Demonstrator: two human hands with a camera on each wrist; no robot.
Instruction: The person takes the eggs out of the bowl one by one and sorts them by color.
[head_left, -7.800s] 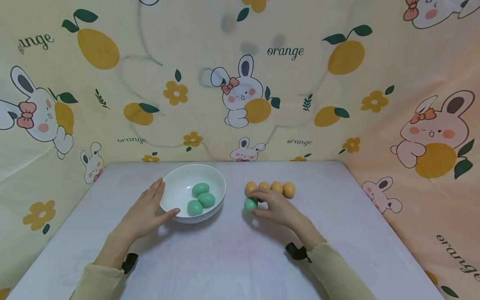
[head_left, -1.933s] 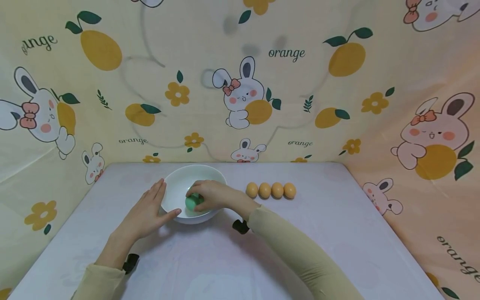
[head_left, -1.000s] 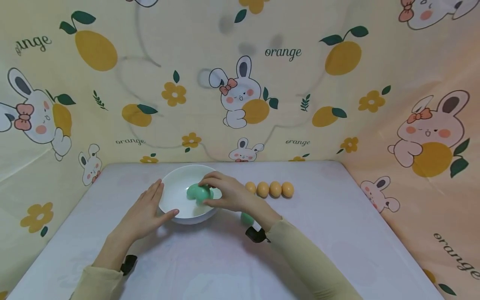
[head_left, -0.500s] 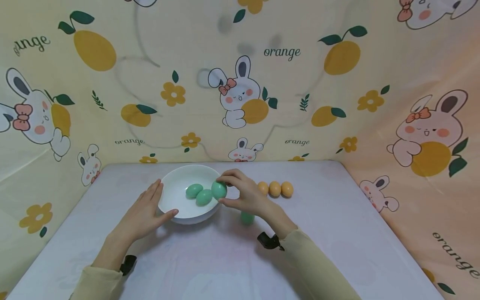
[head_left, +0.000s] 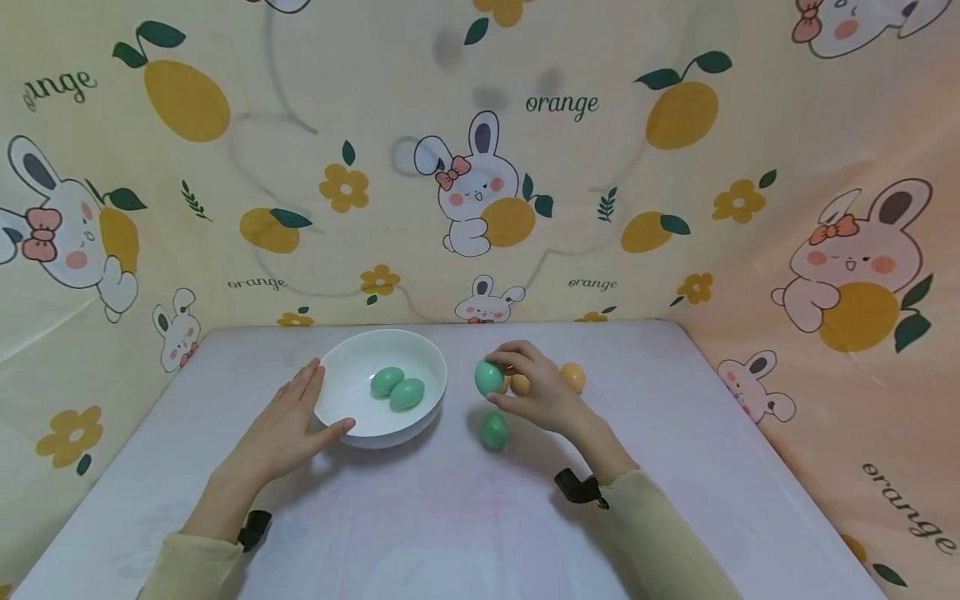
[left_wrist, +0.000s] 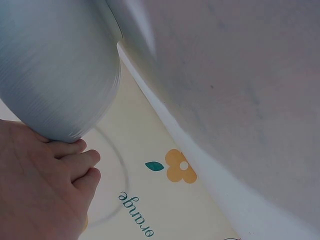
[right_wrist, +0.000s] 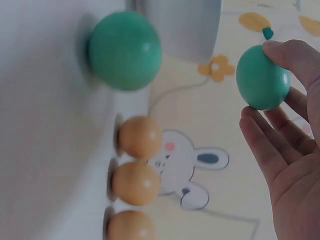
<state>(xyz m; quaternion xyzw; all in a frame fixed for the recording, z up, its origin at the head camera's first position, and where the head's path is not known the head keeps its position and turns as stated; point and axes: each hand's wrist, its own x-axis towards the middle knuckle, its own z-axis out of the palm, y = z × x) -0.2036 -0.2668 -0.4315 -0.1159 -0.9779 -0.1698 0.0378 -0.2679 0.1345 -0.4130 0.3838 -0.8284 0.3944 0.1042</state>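
Observation:
A white bowl point(head_left: 381, 427) stands at the table's left, with two green eggs point(head_left: 397, 389) lying inside. My left hand point(head_left: 288, 429) rests against the bowl's left side, fingers straight and thumb spread along the near rim; in the left wrist view its fingertips touch the bowl's outer wall point(left_wrist: 60, 65). My right hand point(head_left: 543, 392) pinches a green egg point(head_left: 489, 377) between thumb and fingers, up off the table to the right of the bowl. The right wrist view shows that held egg point(right_wrist: 262, 77) clearly. Below it, another green egg point(head_left: 494, 432) sits on the table.
A row of yellow-brown eggs point(head_left: 573, 377) lies behind my right hand, partly hidden by it; three of these brown eggs point(right_wrist: 140, 137) show in the right wrist view. The white table point(head_left: 420, 525) ends at a printed cloth backdrop point(head_left: 360, 250).
One green egg has come out of the bowl onto the table. My right hand then picked another from the bowl and carried it right. My left hand stayed at the bowl.

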